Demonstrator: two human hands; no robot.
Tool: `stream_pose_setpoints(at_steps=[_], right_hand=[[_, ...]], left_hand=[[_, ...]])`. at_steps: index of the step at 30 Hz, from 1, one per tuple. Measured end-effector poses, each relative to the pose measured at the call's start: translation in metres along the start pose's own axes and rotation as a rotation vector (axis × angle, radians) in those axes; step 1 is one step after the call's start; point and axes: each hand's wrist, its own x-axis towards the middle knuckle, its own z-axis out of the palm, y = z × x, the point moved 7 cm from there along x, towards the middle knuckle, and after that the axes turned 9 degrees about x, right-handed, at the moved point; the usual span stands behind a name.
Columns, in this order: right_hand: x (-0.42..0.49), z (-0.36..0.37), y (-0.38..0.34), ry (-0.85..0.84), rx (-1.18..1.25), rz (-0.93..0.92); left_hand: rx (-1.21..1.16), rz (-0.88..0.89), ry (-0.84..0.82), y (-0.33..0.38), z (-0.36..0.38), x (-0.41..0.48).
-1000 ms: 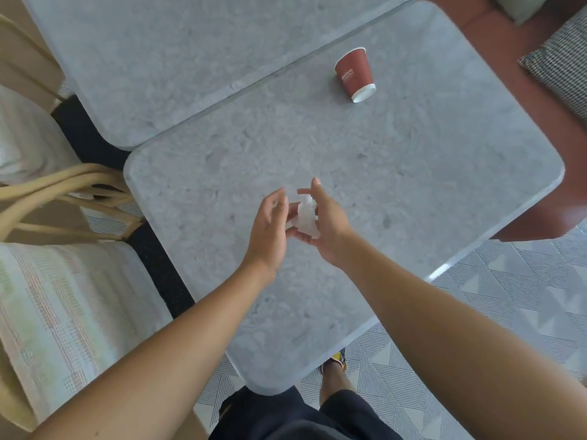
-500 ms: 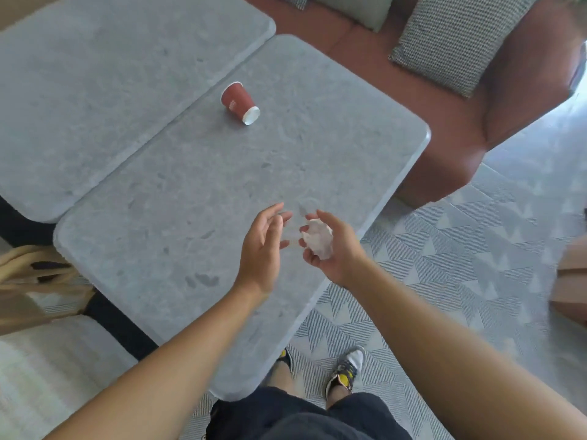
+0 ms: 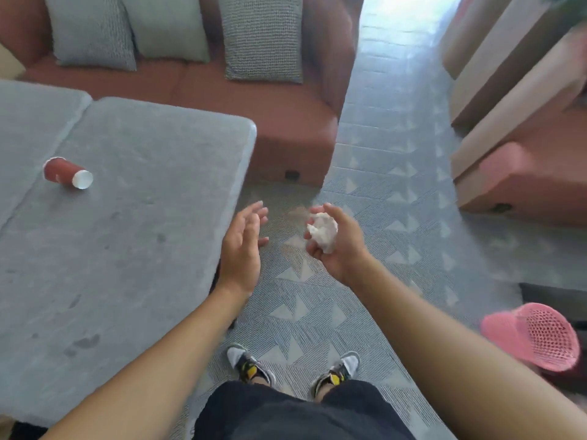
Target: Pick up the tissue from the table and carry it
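Observation:
My right hand (image 3: pixel 341 246) holds a crumpled white paper ball (image 3: pixel 323 231) in its curled fingers, out over the patterned carpet. My left hand (image 3: pixel 243 246) hangs beside it with straight, relaxed fingers, holding nothing, just past the right edge of the grey stone table (image 3: pixel 133 249). A red paper cup (image 3: pixel 65 172) lies on its side on the table, far left of both hands.
A rust-red sofa (image 3: pixel 286 115) with grey cushions stands behind the table. A pink mesh basket (image 3: pixel 536 336) sits on the floor at the lower right. Beige and red furniture (image 3: pixel 521 128) fills the upper right. Grey patterned carpet (image 3: pixel 397 223) lies between them.
The view has swung to the right, away from the table. Both hands have moved off the tabletop and now hover over the carpet; the paper ball stays in my right hand.

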Motion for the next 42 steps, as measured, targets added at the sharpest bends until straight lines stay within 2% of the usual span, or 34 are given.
stream_pose_setpoints(at_steps=[5,11,19,26,32,37,42], right_hand=[[-0.045,-0.103,-0.077,0.046,0.103,-0.108],[-0.106,-0.229,-0.149,0.183,0.218,-0.288],[-0.181,-0.355,-0.201,0.343,0.454,-0.493],[-0.224,-0.458,-0.232,0.564,0.619,-0.621],[-0.231,-0.520,-0.296,0.704,0.728,-0.714],[-0.233,-0.545,-0.348,0.744,0.791,-0.791],[-0.240,-0.566,-0.364,0.808,0.892,-0.864]], left_hand=[[-0.009,0.058,-0.159,0.036,0.123,-0.035],[-0.019,0.092,-0.404,0.071,0.259,-0.075],[0.030,0.142,-0.756,0.100,0.413,-0.125],[0.057,0.160,-1.019,0.109,0.547,-0.159],[0.074,0.203,-1.196,0.141,0.661,-0.163],[0.102,0.241,-1.306,0.164,0.730,-0.155],[0.141,0.264,-1.397,0.178,0.774,-0.161]])
